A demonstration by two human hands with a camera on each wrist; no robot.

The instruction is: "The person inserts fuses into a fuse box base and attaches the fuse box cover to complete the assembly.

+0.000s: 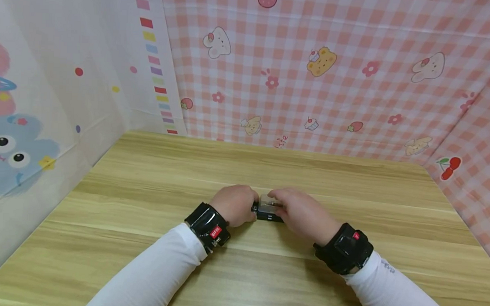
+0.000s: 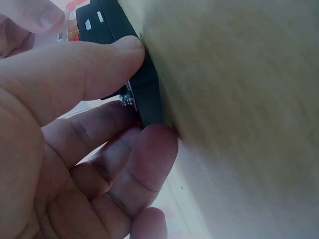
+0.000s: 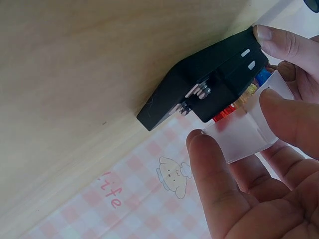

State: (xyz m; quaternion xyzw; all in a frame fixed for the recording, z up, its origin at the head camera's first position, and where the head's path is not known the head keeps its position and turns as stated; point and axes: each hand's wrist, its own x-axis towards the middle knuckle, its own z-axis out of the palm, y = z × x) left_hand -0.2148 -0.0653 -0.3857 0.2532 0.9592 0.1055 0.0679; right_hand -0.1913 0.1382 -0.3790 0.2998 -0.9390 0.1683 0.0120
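Low on the table sits a small black device (image 1: 269, 217) with a clear box-like cover (image 1: 266, 204). Metal coil-like parts (image 3: 201, 90) show on the black body, and red, yellow and blue pieces (image 3: 244, 94) lie between body and cover. My left hand (image 1: 235, 204) pinches one end of the black body, its thumb (image 2: 112, 62) along the side. With thumb and fingers, my right hand (image 1: 307, 213) holds the clear cover at opposite sides. Whether the cover is fully seated or slightly raised, I cannot tell.
Wood-grain table (image 1: 224, 278) spreads around both hands. Behind it hangs a pink checked cloth (image 1: 295, 100) with cartoon prints, and a white printed cloth (image 1: 101, 94) stands at the left. Both wrists carry black straps with camera units (image 1: 344, 249).
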